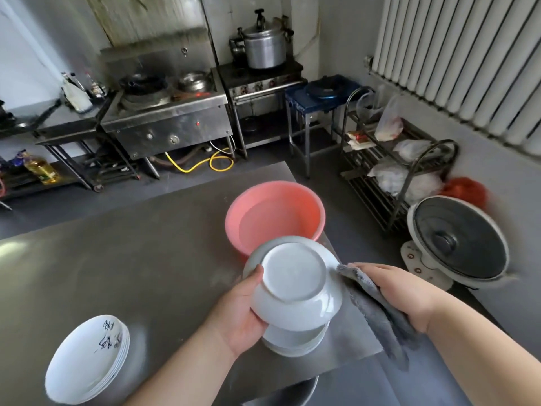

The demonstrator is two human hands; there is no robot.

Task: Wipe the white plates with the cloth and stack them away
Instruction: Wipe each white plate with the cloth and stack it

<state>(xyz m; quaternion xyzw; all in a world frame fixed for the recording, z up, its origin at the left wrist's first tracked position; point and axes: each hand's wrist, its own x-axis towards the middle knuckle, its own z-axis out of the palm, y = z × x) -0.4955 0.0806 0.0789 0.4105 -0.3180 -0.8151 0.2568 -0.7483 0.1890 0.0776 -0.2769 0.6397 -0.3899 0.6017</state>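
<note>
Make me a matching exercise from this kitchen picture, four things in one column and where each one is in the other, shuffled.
Things
1. pink basin
2. grey cloth
3. upturned white plate
4. stack of plates with black writing

Places
A. gripped in the right hand
B. near left corner of the steel table
C. held by the left hand, underside up
D. on the table beyond both hands

Pairs: 1-D, 2-A, 3-C, 4-B
</note>
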